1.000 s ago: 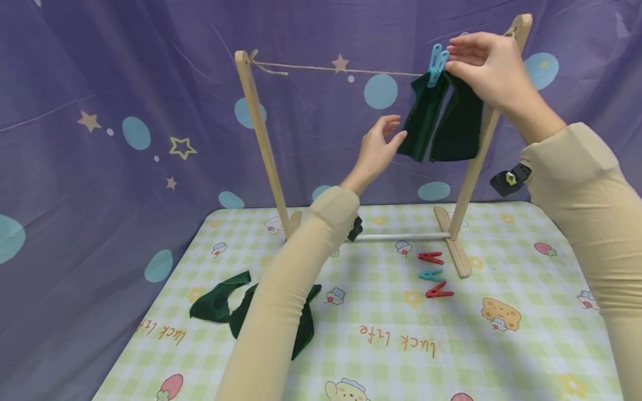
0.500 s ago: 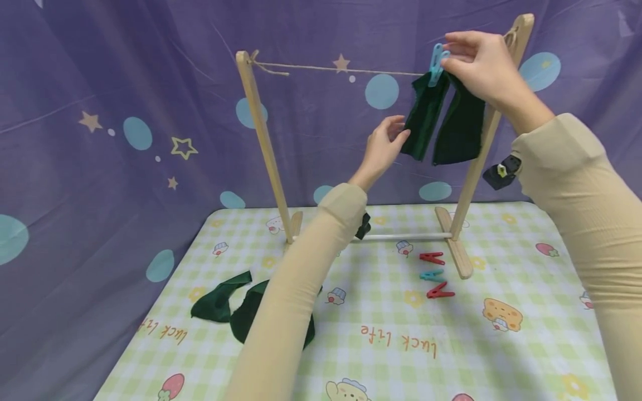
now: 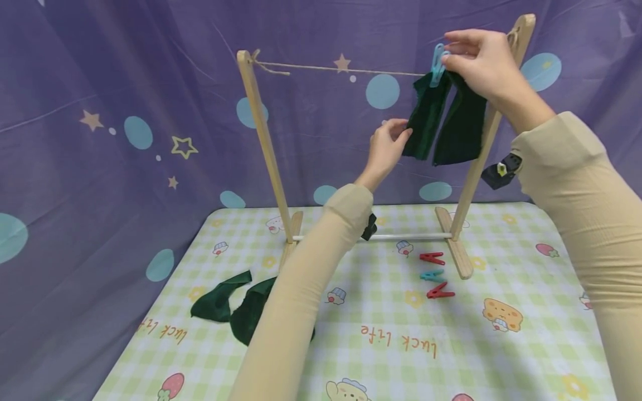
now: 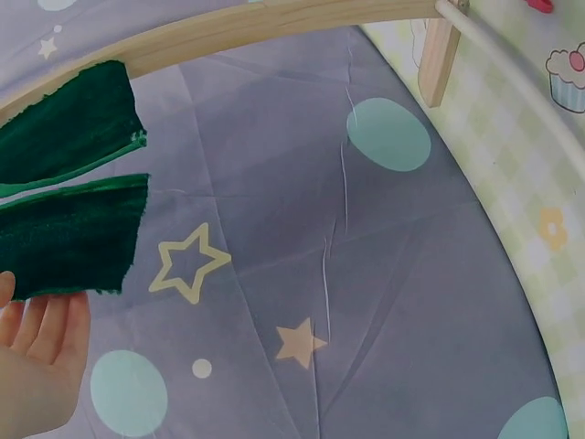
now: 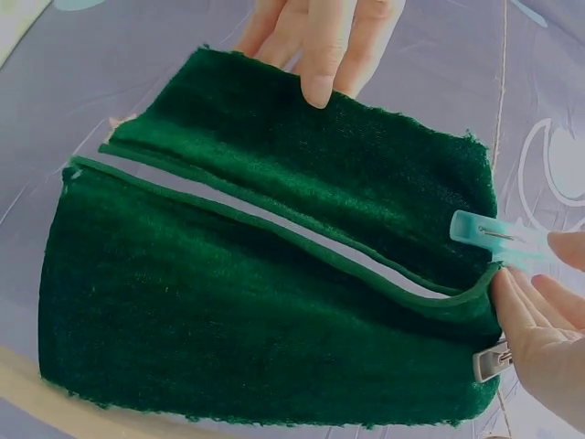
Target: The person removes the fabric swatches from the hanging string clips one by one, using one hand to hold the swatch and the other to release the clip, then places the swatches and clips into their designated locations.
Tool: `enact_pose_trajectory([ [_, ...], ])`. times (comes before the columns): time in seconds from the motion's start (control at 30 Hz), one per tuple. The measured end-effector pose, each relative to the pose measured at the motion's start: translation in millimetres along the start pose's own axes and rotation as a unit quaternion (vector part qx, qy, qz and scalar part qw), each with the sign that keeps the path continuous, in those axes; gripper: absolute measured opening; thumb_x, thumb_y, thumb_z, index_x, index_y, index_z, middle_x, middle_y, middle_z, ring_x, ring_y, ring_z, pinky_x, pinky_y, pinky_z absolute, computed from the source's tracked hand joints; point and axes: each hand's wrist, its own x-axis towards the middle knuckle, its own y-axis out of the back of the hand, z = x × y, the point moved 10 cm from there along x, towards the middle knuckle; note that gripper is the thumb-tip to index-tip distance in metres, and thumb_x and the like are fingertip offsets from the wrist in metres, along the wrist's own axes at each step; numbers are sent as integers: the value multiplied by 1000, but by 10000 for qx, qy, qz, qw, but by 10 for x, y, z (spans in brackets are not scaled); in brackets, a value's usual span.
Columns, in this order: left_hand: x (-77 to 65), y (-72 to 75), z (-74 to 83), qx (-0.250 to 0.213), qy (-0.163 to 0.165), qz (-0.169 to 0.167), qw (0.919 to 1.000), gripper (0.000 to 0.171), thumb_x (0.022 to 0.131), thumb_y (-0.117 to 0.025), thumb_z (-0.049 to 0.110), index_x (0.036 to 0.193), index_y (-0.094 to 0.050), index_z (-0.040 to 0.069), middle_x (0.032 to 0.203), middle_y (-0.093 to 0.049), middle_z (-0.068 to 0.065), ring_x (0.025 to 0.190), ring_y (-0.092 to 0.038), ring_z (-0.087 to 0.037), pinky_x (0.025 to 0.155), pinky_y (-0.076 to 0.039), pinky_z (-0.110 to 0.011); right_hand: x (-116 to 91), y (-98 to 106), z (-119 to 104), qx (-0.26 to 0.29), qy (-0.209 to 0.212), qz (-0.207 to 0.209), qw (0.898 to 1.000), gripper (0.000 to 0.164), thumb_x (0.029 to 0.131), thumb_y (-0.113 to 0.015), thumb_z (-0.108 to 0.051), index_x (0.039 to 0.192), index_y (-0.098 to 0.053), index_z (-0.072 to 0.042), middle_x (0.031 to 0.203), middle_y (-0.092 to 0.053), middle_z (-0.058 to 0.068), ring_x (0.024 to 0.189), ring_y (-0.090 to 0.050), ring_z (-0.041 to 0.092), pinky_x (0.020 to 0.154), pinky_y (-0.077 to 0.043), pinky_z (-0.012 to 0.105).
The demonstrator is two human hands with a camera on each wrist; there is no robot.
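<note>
Purple backdrop (image 3: pixel 165 72). Left hand (image 3: pixel 385 147), nearly closed, pinches green velvet trousers (image 3: pixel 461 122) by one leg's edge; right hand (image 3: pixel 484 64) likewise pinches blue clothespin (image 3: pixel 437 69). Likely light, limp, grippy; best held at waist.

The left hand (image 5: pixel 324 46) pinches the left edge of a slit dark-green velvety cloth (image 5: pixel 228 293); the right hand (image 5: pixel 553 361) holds a light-blue plastic clothespin (image 5: pixel 484 230).

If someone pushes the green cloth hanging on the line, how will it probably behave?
The green cloth likely bends easily: it looks thin, and its slit leaves two flaps. It may swing rather than slip off, as a blue clip and a second clip pinch its top. Its fuzzy surface hardly looks slippery.
</note>
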Motion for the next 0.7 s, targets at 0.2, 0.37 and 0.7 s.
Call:
enact_pose_trajectory([
  [0.2,-32,31,-31,-211,89,147,9996,24,89,-54,19,110,-60,7,103,-64,-2,92,-59,-8,71,-43,-10,-37,2,-33,252,-128,4,9996,45,88,-54,-22,131,-44,-14,128,-49,2,113,-48,6,100,-31,25],
  [0.37,-53,48,-40,-335,44,186,9993,24,89,-55,19,108,-61,7,101,-65,-2,89,-59,-7,70,-43,-11,-57,17,-38,168,-92,24,9998,46,86,-57,-23,130,-46,-14,126,-50,2,110,-49,5,100,-30,26],
  [0.7,-124,112,-20,-467,-89,242,9986,24,88,-55,19,107,-61,5,96,-65,-5,82,-59,-9,65,-45,-13,-72,56,-14,343,-47,56,9994,43,82,-63,-23,122,-54,-11,102,-55,-8,90,-52,2,90,-37,18],
])
